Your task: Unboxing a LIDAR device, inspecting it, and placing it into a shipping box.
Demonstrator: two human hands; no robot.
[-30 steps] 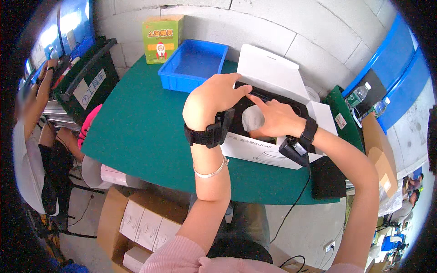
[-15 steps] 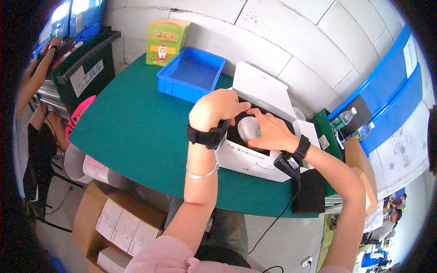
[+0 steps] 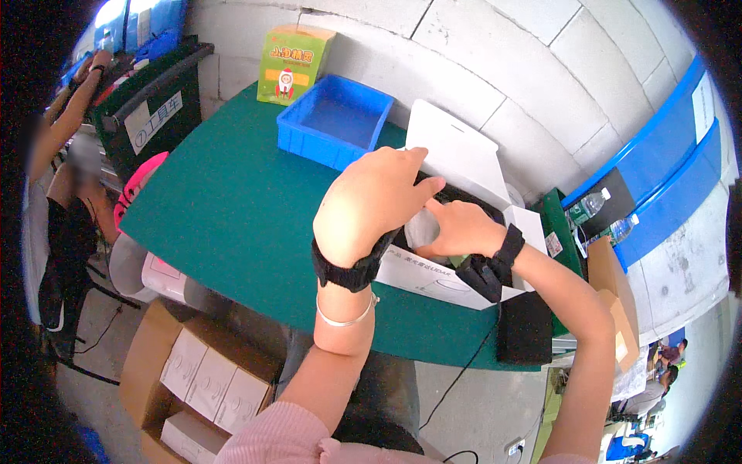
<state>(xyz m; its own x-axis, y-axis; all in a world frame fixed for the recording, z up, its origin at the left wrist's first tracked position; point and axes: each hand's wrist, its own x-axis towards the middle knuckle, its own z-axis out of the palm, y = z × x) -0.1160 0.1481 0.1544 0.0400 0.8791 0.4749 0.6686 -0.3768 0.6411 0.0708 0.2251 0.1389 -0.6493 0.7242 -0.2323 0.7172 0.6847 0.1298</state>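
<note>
A white box (image 3: 423,272) stands on the green table with its lid raised and black foam lining inside. In the lining sits a round grey-white object (image 3: 420,230), partly covered by my hands. My right hand (image 3: 468,230) reaches into the box and grips that object's right side between thumb and fingers. Above the box's left part is my left hand (image 3: 372,195), index finger and thumb stretched apart, with nothing visible in it. Its other fingers are hidden behind the hand. Each wrist wears a black strap.
On the table (image 3: 232,201) are a blue bin (image 3: 325,148) and a green carton (image 3: 290,66). A black pad (image 3: 524,329) lies by the right edge. Below left, a cardboard box (image 3: 147,352) holds several white boxes. Bottles (image 3: 587,207) stand at right; another person's arm (image 3: 66,127) shows at left.
My left hand has come up and away from the round object, its index finger now stretched out. My right hand stays at the object. The view has shifted slightly.
</note>
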